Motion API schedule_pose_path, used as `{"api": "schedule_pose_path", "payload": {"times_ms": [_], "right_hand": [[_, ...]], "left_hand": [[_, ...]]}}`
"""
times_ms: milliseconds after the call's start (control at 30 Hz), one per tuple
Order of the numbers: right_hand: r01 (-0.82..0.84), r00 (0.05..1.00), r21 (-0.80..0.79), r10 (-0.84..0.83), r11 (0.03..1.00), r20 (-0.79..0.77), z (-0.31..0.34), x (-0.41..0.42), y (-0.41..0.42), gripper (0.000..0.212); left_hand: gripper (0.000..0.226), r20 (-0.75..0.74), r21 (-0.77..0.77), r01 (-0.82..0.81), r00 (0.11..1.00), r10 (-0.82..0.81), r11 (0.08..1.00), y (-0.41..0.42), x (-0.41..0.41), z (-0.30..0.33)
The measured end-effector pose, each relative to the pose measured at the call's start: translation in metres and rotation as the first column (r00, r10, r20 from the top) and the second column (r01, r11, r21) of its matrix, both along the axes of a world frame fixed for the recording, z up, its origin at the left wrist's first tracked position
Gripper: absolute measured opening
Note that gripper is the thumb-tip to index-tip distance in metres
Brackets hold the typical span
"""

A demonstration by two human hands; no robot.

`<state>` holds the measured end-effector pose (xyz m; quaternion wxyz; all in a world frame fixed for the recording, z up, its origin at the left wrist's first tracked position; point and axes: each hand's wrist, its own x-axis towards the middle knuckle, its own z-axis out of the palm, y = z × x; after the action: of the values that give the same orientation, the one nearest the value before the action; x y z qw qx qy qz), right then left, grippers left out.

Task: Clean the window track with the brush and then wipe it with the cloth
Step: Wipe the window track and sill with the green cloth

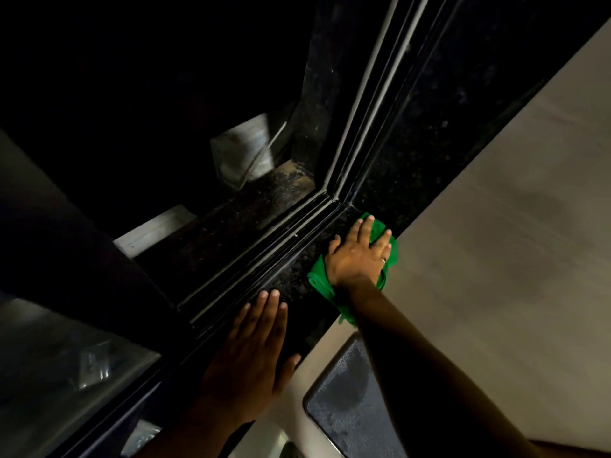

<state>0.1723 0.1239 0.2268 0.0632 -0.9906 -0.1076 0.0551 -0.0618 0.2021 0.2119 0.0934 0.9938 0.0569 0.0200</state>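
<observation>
Left hand (254, 352): flat, fingers straight, holding nothing, braced on speckled black stone sill (294, 279).
Right hand (358, 251): spread flat, pressing crumpled green cloth (319, 280) onto sill (beside track).
Dark grooved window track (264, 256): wiping step; next, likely cloth into grooves.

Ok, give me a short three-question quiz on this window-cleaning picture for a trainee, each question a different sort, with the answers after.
1. True or false: the right hand presses flat on the crumpled green cloth.
2. Multiple choice: the left hand is A) gripping a brush, B) resting flat with straight fingers on the dark speckled stone sill, C) lifting the cloth.
3. Fill in: the cloth lies on the sill beside the black window track, near its ____.

Key: 1 true; 2 B; 3 corner. No brush shows in this view.
</observation>
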Motion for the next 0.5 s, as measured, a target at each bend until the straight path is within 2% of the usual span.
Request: {"api": "schedule_pose_path", "payload": {"times_ms": [67, 133, 500], "right_hand": [[-0.180, 0.984, -0.040, 0.180, 0.983, 0.006, 0.000, 0.010, 0.001, 0.067], [-0.276, 0.961, -0.073, 0.277, 0.959, 0.012, 0.002, 0.022, 0.001, 0.070], [0.037, 0.999, -0.028, -0.038, 0.999, -0.026, 0.013, 0.014, 0.015, 0.080]], "left_hand": [[0.074, -0.001, 0.010, -0.001, 1.000, 0.001, 1.000, 0.000, 0.000, -0.001], [0.074, -0.003, 0.014, 0.006, 1.000, -0.006, 1.000, 0.000, -0.001, -0.001], [0.073, -0.004, 0.003, 0.005, 1.000, -0.005, 1.000, 0.002, -0.002, 0.002]]}}
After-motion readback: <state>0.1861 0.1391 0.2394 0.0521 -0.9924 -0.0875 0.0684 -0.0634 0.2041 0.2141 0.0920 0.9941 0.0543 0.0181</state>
